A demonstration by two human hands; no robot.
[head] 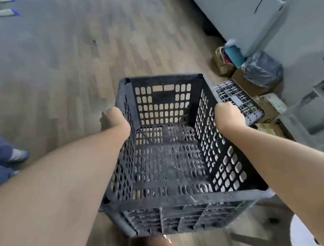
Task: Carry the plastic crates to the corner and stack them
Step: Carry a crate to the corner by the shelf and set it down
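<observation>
Black perforated crate [170, 141] held in the air in front of us, open top facing up, nothing inside. We see the wooden floor [64, 72] through the holes in its walls and base. Left hand [116, 120] closed over the rim of the crate's left wall, fingers curled down the outside. Right hand [228, 115] closed over the rim of the right wall, likewise. Both forearms bare, reaching forward.

Second crate [237, 99], grey, on the floor just beyond the right hand, near a cardboard box [248, 85] and a bin lined with a black bag [262, 69]. Grey cabinet [236, 14] behind them. At far left, another person's trouser leg and shoe [19, 155]. The picture is motion-blurred.
</observation>
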